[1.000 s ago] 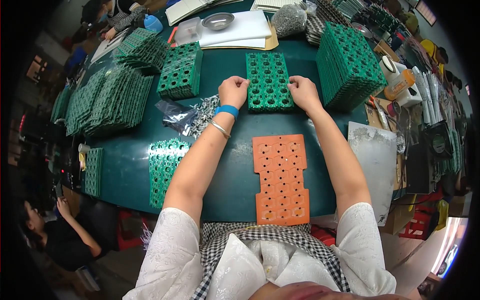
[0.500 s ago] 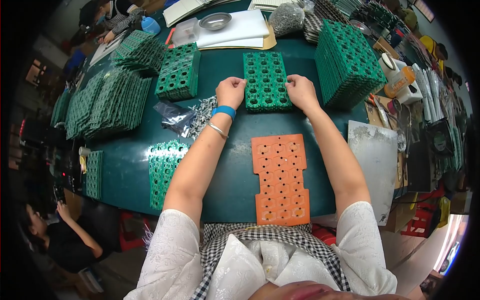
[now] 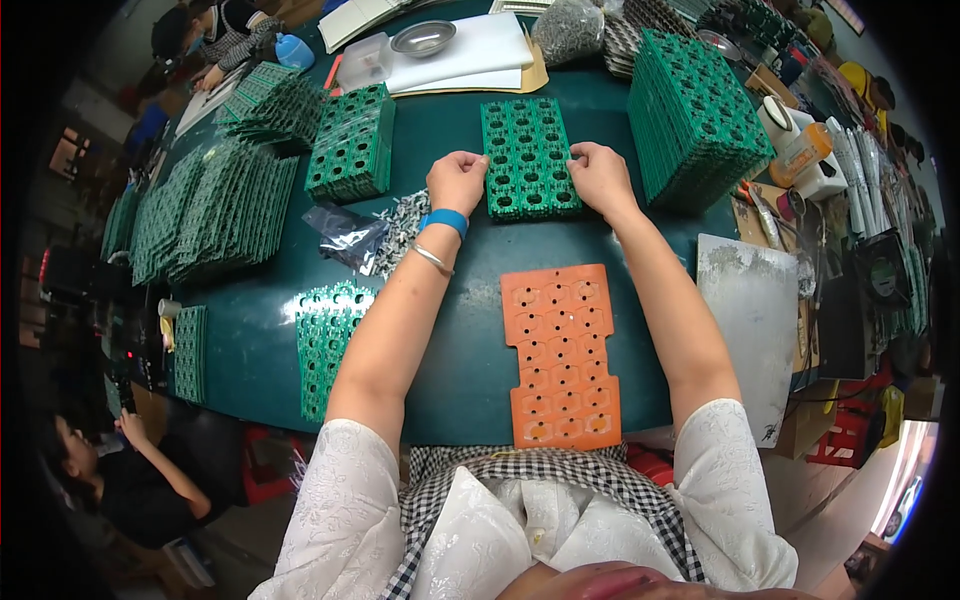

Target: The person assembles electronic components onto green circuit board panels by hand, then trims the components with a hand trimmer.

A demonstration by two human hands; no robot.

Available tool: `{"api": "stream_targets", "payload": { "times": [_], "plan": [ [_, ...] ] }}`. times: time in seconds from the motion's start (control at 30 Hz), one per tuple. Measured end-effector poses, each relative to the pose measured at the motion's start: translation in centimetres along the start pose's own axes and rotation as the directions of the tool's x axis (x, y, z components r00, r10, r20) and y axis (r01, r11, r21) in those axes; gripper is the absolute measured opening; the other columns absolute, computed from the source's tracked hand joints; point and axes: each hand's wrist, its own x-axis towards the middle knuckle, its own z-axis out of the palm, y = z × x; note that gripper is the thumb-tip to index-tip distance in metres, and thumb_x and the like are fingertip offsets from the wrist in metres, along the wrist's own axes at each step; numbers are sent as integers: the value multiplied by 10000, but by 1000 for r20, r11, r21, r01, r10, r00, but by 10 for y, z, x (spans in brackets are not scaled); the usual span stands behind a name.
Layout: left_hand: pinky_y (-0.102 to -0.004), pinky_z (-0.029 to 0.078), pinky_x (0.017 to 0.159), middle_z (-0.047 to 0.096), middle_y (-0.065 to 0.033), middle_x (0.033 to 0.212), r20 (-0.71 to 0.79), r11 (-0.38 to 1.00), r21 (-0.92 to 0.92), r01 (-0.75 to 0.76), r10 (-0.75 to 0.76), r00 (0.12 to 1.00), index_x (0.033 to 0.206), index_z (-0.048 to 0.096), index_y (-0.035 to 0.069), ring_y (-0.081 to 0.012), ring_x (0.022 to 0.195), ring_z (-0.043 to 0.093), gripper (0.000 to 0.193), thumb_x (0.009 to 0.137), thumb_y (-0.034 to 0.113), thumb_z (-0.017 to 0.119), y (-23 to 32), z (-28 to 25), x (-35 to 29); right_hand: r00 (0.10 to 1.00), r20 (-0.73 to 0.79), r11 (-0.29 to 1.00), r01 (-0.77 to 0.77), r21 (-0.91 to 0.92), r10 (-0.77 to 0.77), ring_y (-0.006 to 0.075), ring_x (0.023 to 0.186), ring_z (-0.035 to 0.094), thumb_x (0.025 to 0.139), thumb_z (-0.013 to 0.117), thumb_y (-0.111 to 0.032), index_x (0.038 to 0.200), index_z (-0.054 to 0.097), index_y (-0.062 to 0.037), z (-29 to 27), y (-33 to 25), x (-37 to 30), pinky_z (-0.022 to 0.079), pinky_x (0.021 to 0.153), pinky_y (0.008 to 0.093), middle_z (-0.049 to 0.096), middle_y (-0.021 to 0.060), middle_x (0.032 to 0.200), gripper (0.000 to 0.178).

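A small stack of green circuit board panels (image 3: 527, 160) stands on the dark green table, in front of me. My left hand (image 3: 458, 184) pinches its left edge, thumb and fingers pressed together. On the opposite edge my right hand (image 3: 602, 178) grips in the same way, fingers curled. Whether they hold only the top panel or several, I cannot tell. Nearer to me, between my forearms, an orange fixture plate (image 3: 562, 355) with cut recesses and dark holes lies flat.
Taller board stacks stand right (image 3: 695, 120) and left (image 3: 348, 145). Small metal parts (image 3: 400, 235) lie beside a dark plastic bag (image 3: 345, 236). A grey metal plate (image 3: 748, 320) is at the right edge; a metal bowl (image 3: 424, 38) sits at the back. Other people work at the far left.
The view has shifted slightly. Both hands stay at the sides of the board stack, and nothing else has visibly moved on the table.
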Motion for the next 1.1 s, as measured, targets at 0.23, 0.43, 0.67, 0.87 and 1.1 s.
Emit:
{"api": "stream_targets", "payload": {
  "times": [0.23, 0.43, 0.67, 0.87, 1.1],
  "plan": [
    [-281, 526, 465, 680, -81, 741, 53, 993, -98, 69, -64, 997, 934, 682, -6, -144, 534, 633, 187, 847, 160, 671, 19, -1, -9, 1000, 7, 997, 7, 82, -7, 309, 889, 661, 827, 635, -195, 1102, 662, -41, 3, 11, 4, 507, 814, 398, 697, 140, 917, 316],
    [-301, 539, 482, 686, -92, 767, 39, 998, -63, 18, -16, 999, 942, 677, -9, -160, 570, 647, 194, 852, 163, 668, 15, 1, -10, 998, 34, 978, -60, 199, 54, 270, 871, 656, 864, 619, -219, 1123, 654, -33, 10, 18, 5, 498, 792, 364, 693, 123, 940, 322],
    [-372, 530, 741, 688, -141, 852, -61, 979, 122, -165, 173, 983, 975, 694, 15, -276, 792, 670, 267, 823, 233, 681, 2, 6, -6, 999, 0, 961, -49, 272, 51, 306, 910, 645, 917, 554, -306, 1121, 643, 8, 9, 8, -2, 488, 816, 376, 681, 167, 994, 384],
    [-392, 510, 815, 679, -133, 903, -75, 953, 222, -204, 225, 971, 1019, 698, 36, -307, 875, 651, 294, 811, 243, 688, 10, -5, -13, 998, -46, 983, -27, 184, 36, 372, 1126, 549, 921, 540, -388, 1196, 576, 57, 11, 0, -13, 439, 946, 398, 588, 259, 1148, 524],
    [-315, 519, 664, 692, -92, 869, 37, 858, 378, -347, 361, 932, 1016, 693, 70, -242, 719, 652, 281, 799, 245, 722, 43, -156, -96, 865, 204, 888, 453, 71, -458, 374, 1177, 495, 762, 722, -129, 1314, 492, -54, -82, -22, -103, 432, 977, 393, 494, 209, 1254, 603]
  ]
}}
